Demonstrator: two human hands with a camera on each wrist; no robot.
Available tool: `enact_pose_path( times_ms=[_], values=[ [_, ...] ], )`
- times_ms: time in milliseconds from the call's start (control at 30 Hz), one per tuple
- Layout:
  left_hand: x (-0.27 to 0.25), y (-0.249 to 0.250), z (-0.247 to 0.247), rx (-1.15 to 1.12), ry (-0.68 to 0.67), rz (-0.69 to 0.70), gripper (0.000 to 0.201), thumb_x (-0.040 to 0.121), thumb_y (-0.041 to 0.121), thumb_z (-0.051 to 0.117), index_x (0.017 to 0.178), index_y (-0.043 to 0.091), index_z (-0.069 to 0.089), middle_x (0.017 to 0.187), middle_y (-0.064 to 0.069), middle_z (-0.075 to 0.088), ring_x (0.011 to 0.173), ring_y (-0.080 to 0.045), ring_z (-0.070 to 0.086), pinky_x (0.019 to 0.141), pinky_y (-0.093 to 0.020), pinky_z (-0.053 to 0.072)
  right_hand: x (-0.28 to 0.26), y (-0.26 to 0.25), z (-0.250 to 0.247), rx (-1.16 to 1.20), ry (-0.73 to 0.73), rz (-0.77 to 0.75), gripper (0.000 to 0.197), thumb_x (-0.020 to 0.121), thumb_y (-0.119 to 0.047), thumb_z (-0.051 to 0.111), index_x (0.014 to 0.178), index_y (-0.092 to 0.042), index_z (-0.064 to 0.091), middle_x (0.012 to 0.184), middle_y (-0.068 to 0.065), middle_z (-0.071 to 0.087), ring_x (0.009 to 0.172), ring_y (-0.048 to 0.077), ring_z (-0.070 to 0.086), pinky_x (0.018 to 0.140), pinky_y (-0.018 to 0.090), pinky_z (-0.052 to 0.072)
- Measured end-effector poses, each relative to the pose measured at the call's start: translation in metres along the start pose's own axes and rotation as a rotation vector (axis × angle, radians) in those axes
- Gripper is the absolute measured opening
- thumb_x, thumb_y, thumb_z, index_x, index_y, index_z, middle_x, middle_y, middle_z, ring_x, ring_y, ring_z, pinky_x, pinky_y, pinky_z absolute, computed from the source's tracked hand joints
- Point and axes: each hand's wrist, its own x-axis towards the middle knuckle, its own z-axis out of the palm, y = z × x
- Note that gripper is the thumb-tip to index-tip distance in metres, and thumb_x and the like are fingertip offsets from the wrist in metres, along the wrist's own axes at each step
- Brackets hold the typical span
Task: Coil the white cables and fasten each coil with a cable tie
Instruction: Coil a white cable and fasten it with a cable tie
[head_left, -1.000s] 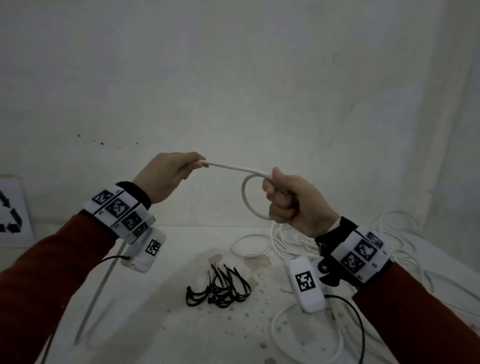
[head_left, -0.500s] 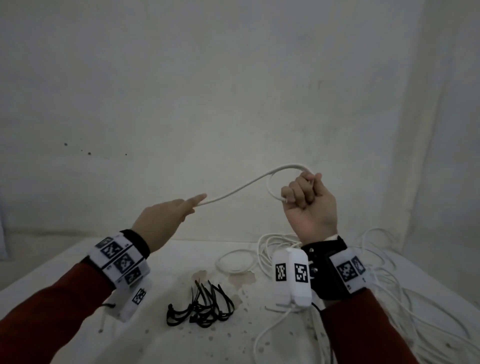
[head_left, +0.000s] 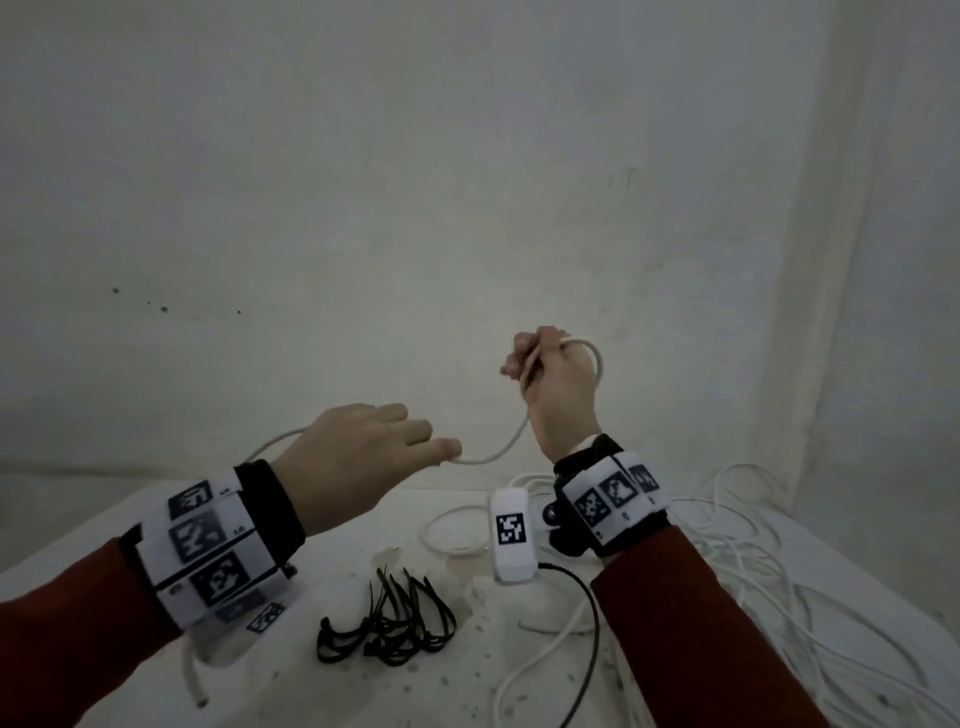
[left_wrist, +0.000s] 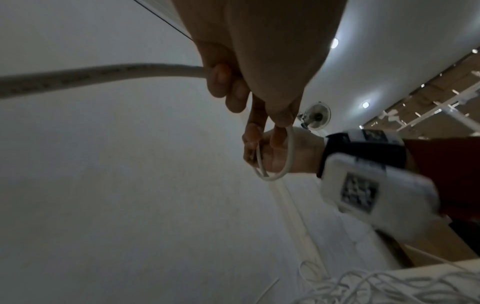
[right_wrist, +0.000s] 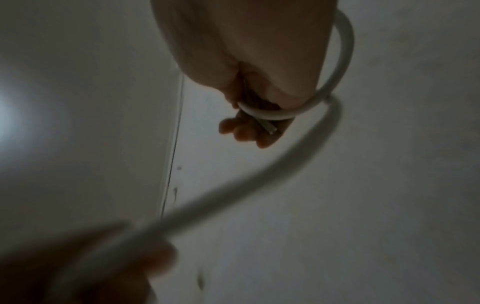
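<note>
The right hand (head_left: 558, 382) is raised above the bench (head_left: 104, 551), fingers curled round the first small loop of a white cable (head_left: 506, 447). The left hand (head_left: 358, 457) pinches the same cable lower down, feeding slack. With so small a loop, stiffness could spring it open if the grip eases. Only the right wrist view shows the cut cable end (right_wrist: 269, 128) poking past the fingers; the head view alone shows the black cable ties (head_left: 389, 621) waiting on the bench.
</note>
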Motion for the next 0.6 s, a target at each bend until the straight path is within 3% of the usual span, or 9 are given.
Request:
enact_pose_path(
  times_ms=[133,200,267,333,400,467,533,600],
  values=[
    [0.005,-0.011,-0.024,-0.026,0.028,-0.096,0.026,0.083,0.016,0.042,0.105,0.027,0.05,0.075,0.008,0.061,0.06,-0.017,0.056,0.041,-0.021,0.026,-0.021,0.008,-0.001,-0.67,-0.411,-0.018,0.019,0.104,-0.013,0.034,0.087,-0.01,0.042,0.069,-0.001,0.064,0.051,0.016,0.053,0.053,0.023,0.043],
    [0.006,-0.021,-0.029,-0.045,0.022,-0.151,0.025,0.084,0.02,0.036,0.102,0.028,0.053,0.076,0.007,0.062,0.061,-0.019,0.056,0.04,-0.023,0.03,-0.033,0.007,-0.004,-0.816,-0.635,0.077,0.016,0.104,-0.013,0.036,0.091,-0.008,0.044,0.071,0.001,0.065,0.052,0.016,0.051,0.054,0.023,0.042],
    [0.005,-0.029,-0.027,-0.069,0.011,-0.198,0.026,0.087,0.026,0.035,0.099,0.027,0.058,0.077,0.008,0.062,0.062,-0.02,0.057,0.041,-0.023,0.032,-0.044,0.007,-0.006,-0.782,-0.798,0.208,0.018,0.104,-0.013,0.036,0.092,-0.006,0.046,0.065,0.004,0.06,0.052,0.018,0.044,0.052,0.025,0.038],
    [0.003,-0.034,-0.02,-0.171,0.012,-0.27,0.032,0.091,0.033,0.031,0.102,0.027,0.06,0.08,0.012,0.061,0.069,-0.019,0.058,0.046,-0.027,0.04,-0.051,0.005,-0.005,-0.644,-0.841,0.323,0.027,0.102,-0.021,0.038,0.085,-0.006,0.052,0.054,0.001,0.048,0.047,0.015,0.037,0.05,0.025,0.033],
    [0.003,-0.034,-0.011,-0.38,0.008,-0.357,0.037,0.094,0.04,0.028,0.11,0.03,0.06,0.085,0.017,0.057,0.08,-0.013,0.056,0.063,-0.033,0.047,-0.054,0.0,-0.001,-0.475,-0.809,0.408,0.042,0.096,-0.04,0.039,0.075,-0.008,0.057,0.048,0.0,0.035,0.041,0.011,0.028,0.045,0.024,0.025],
    [0.003,-0.03,-0.006,-0.609,0.018,-0.429,0.038,0.093,0.047,0.034,0.118,0.033,0.059,0.093,0.021,0.058,0.087,-0.005,0.054,0.077,-0.026,0.043,-0.056,-0.006,0.003,-0.327,-0.787,0.486,0.066,0.09,-0.061,0.028,0.066,-0.006,0.055,0.042,-0.003,0.027,0.036,0.008,0.02,0.042,0.023,0.018],
    [0.004,-0.023,-0.007,-0.794,-0.001,-0.518,0.039,0.085,0.057,0.047,0.12,0.041,0.056,0.093,0.033,0.058,0.084,0.003,0.049,0.075,-0.012,0.035,-0.057,-0.009,0.008,-0.266,-0.749,0.502,0.077,0.085,-0.073,0.021,0.058,-0.007,0.05,0.037,-0.006,0.023,0.034,0.009,0.015,0.04,0.02,0.015],
    [0.005,-0.015,-0.009,-0.901,-0.004,-0.585,0.046,0.075,0.055,0.068,0.117,0.046,0.054,0.082,0.04,0.053,0.073,0.001,0.042,0.067,-0.008,0.033,-0.059,-0.011,0.014,-0.268,-0.684,0.486,0.075,0.083,-0.073,0.018,0.049,-0.013,0.048,0.037,-0.005,0.022,0.035,0.011,0.014,0.04,0.019,0.017]
  ],
)
